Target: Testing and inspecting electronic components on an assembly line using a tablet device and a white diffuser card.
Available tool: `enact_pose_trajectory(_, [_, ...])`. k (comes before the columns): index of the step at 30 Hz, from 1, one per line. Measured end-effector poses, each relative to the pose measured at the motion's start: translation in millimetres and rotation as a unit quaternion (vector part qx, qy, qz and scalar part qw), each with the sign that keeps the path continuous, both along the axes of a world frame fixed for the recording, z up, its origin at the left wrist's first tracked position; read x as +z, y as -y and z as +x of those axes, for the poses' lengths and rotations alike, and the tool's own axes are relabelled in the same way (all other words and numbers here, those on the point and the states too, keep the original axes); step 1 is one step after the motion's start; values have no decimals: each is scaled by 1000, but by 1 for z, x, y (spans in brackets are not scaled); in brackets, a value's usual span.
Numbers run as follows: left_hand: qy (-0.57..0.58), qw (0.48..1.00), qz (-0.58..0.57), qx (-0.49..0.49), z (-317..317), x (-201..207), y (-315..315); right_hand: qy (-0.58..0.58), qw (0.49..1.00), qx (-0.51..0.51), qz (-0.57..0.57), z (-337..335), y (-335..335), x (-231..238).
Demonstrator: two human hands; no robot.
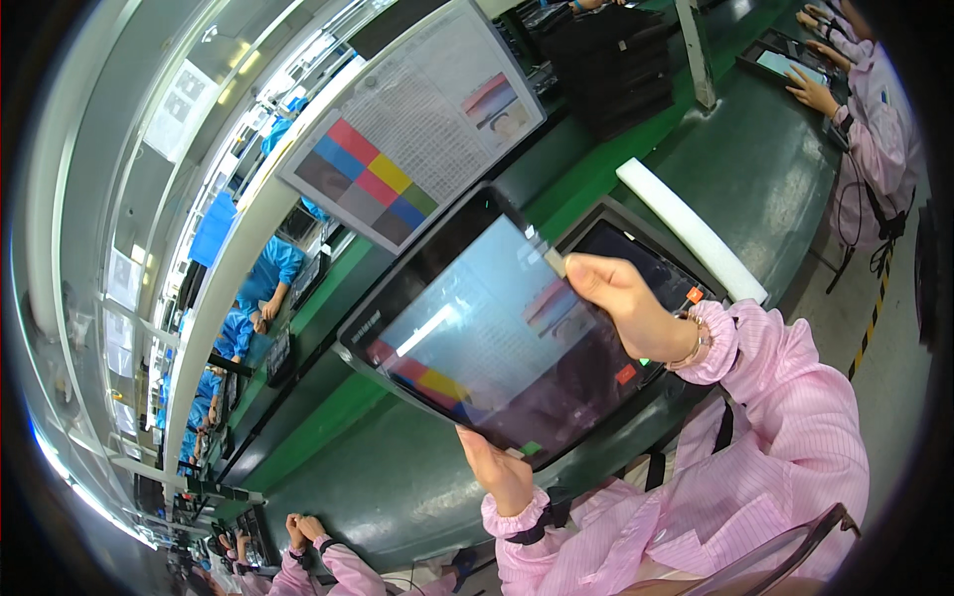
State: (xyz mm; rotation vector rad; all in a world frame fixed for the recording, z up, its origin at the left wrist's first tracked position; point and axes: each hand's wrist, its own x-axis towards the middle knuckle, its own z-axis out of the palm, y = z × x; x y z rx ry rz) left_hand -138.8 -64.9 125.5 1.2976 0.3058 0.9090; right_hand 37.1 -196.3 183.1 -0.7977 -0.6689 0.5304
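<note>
A black tablet (467, 298) is held up, tilted, between my two hands, above the green bench. My right hand (621, 303) grips its right edge, the thumb lying near the edge by a small light-coloured tab (554, 260). At the lower edge, my left hand (497, 472) holds the tablet, its fingers mostly hidden behind it. On the lit screen is a picture of coloured squares and a photo, like those on the test chart (417, 129) standing just beyond it. Small orange and green stickers are on the tablet's face.
Right of the tablet, a second dark device in a black tray (611, 209) lies beside a long white foam strip (691, 230). A stack of black trays (606, 74) and a metal post (696, 55) stand farther back. Co-workers in pink and blue work along the green benches (755, 149).
</note>
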Motion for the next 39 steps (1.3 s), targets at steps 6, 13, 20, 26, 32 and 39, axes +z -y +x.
enact_pose_trajectory(6, [-37,994,-103,-19,-5,-25,-2,-109,989,94,-20,22,13,0])
enact_pose_trajectory(13, [-128,975,-153,-98,-18,-46,-10,74,986,-97,-113,124,56,-20])
enact_pose_trajectory(20, [-169,958,-222,-61,-19,-74,-65,330,772,-163,-517,128,99,-131])
enact_pose_trajectory(26, [-231,951,173,110,-13,-55,-69,286,749,-74,-592,127,83,-113])
enact_pose_trajectory(32, [-183,909,349,136,1,11,-21,119,797,25,-592,158,80,-101])
enact_pose_trajectory(39, [-150,975,151,-62,11,-28,9,223,847,-149,-460,133,61,-118])
